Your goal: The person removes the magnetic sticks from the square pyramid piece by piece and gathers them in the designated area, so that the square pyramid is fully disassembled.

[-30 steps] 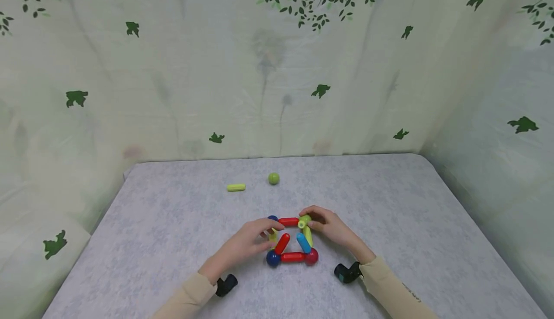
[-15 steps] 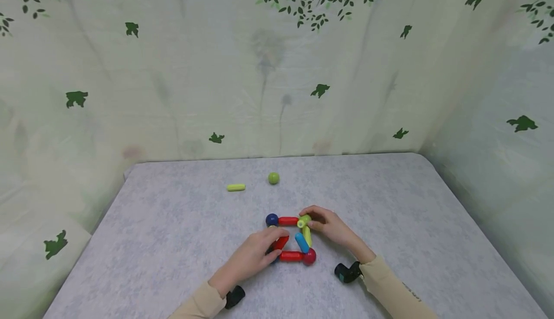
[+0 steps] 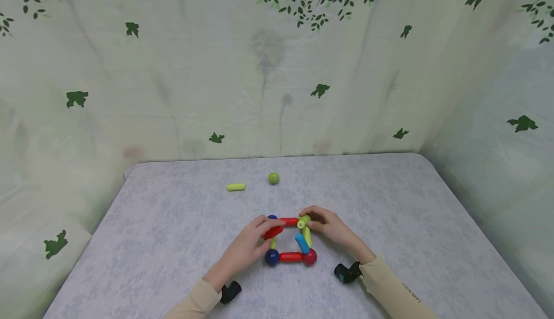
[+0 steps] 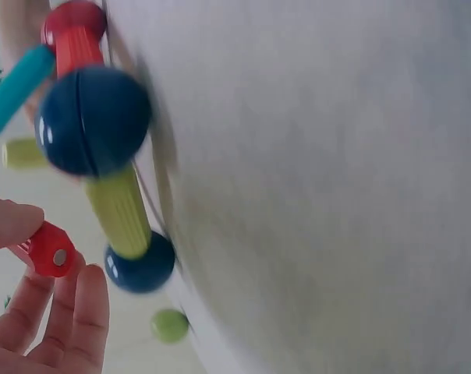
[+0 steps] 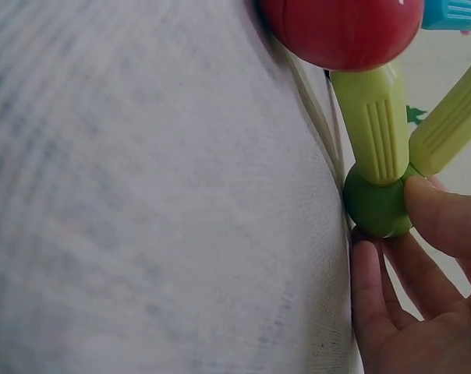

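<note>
My left hand pinches a red magnetic rod between thumb and fingers; its magnet end shows in the left wrist view. The rod is held above the left side of a square frame, near the back blue ball. Below it stays the front blue ball, joined by a yellow-green rod to the back one. With thumb and fingertips, my right hand grips the green ball at the back right corner. From that ball a yellow-green rod sticks up.
The front red rod ends at a red ball, from which a blue rod leans up. Farther back on the grey table lie a loose yellow-green rod and a green ball.
My left hand moved to the red rod standing on the front blue ball, took it off and carried it toward the back left corner. The right hand has kept its place.
</note>
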Demonstrator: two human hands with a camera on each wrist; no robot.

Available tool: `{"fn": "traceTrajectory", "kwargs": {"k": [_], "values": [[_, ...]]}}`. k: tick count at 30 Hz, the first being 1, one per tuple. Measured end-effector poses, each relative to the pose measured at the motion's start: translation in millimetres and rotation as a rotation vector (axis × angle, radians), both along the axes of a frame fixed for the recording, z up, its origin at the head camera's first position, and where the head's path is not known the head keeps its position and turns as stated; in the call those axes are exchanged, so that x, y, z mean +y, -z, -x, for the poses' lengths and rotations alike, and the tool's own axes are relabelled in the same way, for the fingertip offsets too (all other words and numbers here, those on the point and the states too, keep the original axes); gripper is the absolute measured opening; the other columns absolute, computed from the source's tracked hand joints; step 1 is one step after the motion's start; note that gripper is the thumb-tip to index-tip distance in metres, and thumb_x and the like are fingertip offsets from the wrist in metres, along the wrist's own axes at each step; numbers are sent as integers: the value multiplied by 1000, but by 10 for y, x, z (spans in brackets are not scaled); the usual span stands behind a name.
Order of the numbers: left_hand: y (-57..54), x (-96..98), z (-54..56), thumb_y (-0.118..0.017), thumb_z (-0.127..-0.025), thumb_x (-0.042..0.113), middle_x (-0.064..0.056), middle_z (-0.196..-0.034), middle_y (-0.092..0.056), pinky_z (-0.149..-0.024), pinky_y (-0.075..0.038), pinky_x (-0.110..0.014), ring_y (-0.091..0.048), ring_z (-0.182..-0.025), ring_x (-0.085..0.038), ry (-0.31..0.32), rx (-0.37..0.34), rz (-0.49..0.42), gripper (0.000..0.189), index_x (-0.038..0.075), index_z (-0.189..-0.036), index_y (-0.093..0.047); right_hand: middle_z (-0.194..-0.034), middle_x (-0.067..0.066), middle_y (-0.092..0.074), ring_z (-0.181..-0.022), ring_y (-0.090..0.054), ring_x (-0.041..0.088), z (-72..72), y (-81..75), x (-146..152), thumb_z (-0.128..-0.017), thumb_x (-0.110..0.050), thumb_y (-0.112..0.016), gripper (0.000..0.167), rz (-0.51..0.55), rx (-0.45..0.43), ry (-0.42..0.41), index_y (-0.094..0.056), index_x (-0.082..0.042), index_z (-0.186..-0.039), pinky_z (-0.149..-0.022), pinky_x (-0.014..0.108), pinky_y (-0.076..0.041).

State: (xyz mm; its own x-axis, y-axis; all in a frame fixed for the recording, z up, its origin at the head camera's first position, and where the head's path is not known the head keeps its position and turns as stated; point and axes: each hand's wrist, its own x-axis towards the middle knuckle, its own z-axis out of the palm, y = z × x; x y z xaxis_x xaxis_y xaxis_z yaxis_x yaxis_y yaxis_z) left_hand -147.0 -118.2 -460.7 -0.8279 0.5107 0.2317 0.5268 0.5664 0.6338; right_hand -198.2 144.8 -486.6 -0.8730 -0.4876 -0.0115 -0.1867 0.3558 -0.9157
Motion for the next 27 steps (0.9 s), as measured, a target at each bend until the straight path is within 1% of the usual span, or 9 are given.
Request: {"fn": "traceTrajectory", "kwargs": {"k": [2, 4, 7, 9, 12, 15, 18, 22, 27], "values": [[4, -76, 58, -68, -84, -3, 6, -110, -56, -80, -50, -28, -53, -95, -11, -33, 1, -18, 50, 17, -129, -56, -114, 2, -60, -104, -54, 21, -3, 1, 1, -96, -2, -53, 24, 3, -4, 0, -61, -7, -119, -94, 41, -43], [3, -160, 129, -69, -82, -6, 5, -111, -59, -81, -50, -30, -55, -96, -11, -79, -4, -44, 48, 14, -125, -58, -113, 1, -60, -104, -54, 21, -8, 0, 3, -96, -2, -53, 25, 9, -10, 2, -61, -8, -119, -94, 41, -42], [10, -296, 249, -69, -81, -9, 3, -107, -63, -81, -51, -32, -57, -95, -13, -162, -18, -67, 41, 10, -116, -61, -113, 1, -60, -104, -54, 21, -12, 4, 6, -96, -2, -53, 25, 13, -5, 0, -61, -9, -118, -93, 41, -43], [12, -388, 336, -68, -81, -10, 0, -107, -64, -81, -51, -34, -59, -95, -16, -217, -23, -61, 38, 9, -113, -63, -113, 1, -60, -104, -53, 21, -13, 4, 9, -96, -2, -53, 25, 16, -3, -1, -61, -9, -118, -93, 41, -43], [19, -526, 472, -66, -82, -10, -5, -109, -63, -81, -51, -38, -59, -97, -21, -287, -17, -34, 35, 7, -112, -64, -113, 1, -60, -105, -54, 21, -12, 3, 10, -96, -2, -53, 25, 22, -3, -2, -61, -8, -118, -93, 41, -42], [30, -650, 610, -67, -83, -9, -10, -107, -61, -80, -51, -40, -58, -95, -26, -335, 2, -1, 31, 4, -111, -65, -113, 1, -60, -105, -54, 21, -9, 3, 7, -96, -2, -53, 25, 19, -1, -3, -61, -8, -119, -94, 40, -43], [29, -746, 746, -67, -83, -8, -12, -102, -59, -79, -51, -41, -58, -93, -28, -350, 22, 33, 27, 2, -108, -66, -113, 1, -60, -104, -54, 21, -8, 8, 4, -96, -2, -54, 25, 14, 7, -5, -61, -7, -119, -94, 40, -43], [15, -829, 905, -65, -83, -9, -14, -100, -60, -80, -50, -42, -57, -93, -29, -345, 27, 75, 22, 0, -103, -66, -113, 1, -60, -104, -53, 21, -11, 7, 0, -96, -2, -54, 25, 10, 7, -1, -61, -8, -119, -94, 40, -43], [33, -863, 1045, -64, -84, -8, -15, -102, -63, -82, -48, -43, -58, -94, -30, -347, 18, 97, 17, 0, -98, -65, -113, 1, -60, -105, -53, 22, -13, 8, -2, -96, -2, -54, 25, 12, -1, 3, -61, -9, -119, -95, 41, -42]]}}
